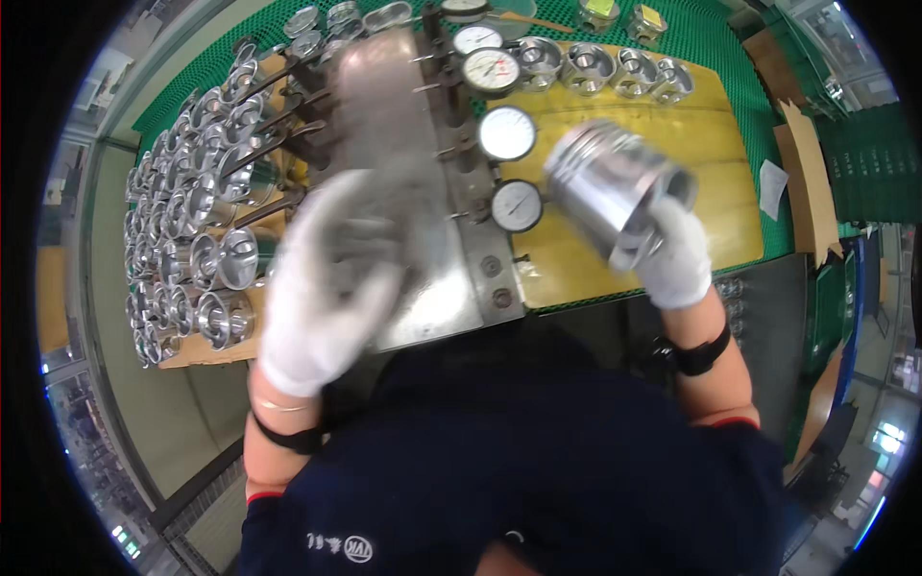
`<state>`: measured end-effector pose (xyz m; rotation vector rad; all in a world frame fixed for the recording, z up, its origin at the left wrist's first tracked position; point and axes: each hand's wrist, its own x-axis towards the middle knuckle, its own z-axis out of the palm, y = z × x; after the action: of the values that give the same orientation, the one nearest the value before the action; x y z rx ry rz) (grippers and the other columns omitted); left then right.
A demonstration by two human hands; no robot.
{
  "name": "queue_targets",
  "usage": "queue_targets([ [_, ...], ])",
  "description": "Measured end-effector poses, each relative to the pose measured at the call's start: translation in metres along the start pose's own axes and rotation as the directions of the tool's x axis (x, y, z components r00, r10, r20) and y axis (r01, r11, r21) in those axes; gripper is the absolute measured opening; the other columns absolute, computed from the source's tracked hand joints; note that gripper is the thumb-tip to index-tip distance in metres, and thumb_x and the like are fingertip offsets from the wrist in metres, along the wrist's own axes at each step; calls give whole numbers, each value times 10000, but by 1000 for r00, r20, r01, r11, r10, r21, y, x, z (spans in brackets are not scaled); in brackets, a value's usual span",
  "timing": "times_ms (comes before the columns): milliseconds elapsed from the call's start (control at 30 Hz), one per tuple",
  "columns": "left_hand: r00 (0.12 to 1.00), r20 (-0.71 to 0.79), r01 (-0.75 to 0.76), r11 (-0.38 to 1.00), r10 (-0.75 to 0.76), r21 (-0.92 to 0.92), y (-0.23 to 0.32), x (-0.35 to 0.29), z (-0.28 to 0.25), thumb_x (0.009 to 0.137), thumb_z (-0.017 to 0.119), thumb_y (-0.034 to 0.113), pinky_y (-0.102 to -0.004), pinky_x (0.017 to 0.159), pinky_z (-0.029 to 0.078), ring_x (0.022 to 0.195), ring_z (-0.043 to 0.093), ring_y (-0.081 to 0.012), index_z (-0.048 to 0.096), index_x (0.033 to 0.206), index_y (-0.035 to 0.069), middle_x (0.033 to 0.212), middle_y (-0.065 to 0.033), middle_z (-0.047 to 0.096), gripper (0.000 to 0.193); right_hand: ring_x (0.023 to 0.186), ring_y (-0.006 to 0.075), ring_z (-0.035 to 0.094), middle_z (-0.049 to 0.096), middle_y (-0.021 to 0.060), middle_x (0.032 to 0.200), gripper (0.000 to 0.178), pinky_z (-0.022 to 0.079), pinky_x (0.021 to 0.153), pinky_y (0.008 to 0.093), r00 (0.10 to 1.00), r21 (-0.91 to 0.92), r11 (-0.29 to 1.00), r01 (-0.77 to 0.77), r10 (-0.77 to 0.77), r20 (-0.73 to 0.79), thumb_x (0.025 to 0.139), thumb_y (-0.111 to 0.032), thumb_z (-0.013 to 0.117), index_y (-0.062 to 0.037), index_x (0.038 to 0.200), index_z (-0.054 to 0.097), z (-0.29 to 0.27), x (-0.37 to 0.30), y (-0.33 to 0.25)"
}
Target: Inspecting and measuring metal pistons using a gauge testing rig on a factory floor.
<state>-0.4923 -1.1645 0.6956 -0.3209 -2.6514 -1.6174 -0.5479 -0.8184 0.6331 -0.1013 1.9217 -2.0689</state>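
Note:
My right hand (675, 252), in a white glove, grips a shiny metal piston (607, 182) by its open skirt end. It holds the piston tilted above the yellow mat (615, 274), with the ringed grooves toward the upper left. My left hand (322, 278), gloved too, is over the bare steel plate (437, 312) of a gauge bench. Motion smears its fingers, and a grey blur at the palm keeps me from telling whether anything is in them. Several round dial gauges (517, 205) stand in a row along the plate's right side.
Many pistons (245, 257) are packed on a board at the left, beside dark metal arms (274, 205) reaching toward the plate. A short row of pistons (588, 67) lines the mat's far edge. Green mesh (715, 38) borders the table, and a cardboard piece (809, 182) stands right.

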Motion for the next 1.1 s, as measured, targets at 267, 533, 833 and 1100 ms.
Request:
queue_targets([
  [267,847,-527,527,247,-73,813,-128,-107,-127,908,681,247,-464,838,551,913,699,-425,505,1374,-9,1010,-211,730,560,996,293,666,645,157,1174,317,592,780,411,719,165,931,-325,357,-597,986,-191,561,-27,1257,590,-224,133,63],
  [533,819,-439,520,152,-370,841,-171,-134,-142,906,666,343,-506,768,532,850,673,-438,618,1212,8,935,-247,700,456,904,186,670,689,77,1014,296,587,758,312,767,3,882,-470,411,-493,891,-164,708,-10,1132,633,-315,177,99],
  [833,659,-606,750,329,-445,574,-169,-128,-137,939,605,457,-515,810,524,912,675,-451,670,1076,38,945,-252,703,446,956,271,652,619,125,1241,368,564,852,348,747,157,985,-66,153,-647,973,-124,586,-16,1324,568,-247,120,73],
  [1100,681,-365,410,743,-635,-529,-29,-104,-90,983,610,268,-231,716,497,753,618,-90,667,1139,-22,949,-37,694,335,952,189,678,645,138,1180,404,556,885,337,994,-174,980,96,-84,72,995,-164,579,21,1353,544,51,20,-18],
])
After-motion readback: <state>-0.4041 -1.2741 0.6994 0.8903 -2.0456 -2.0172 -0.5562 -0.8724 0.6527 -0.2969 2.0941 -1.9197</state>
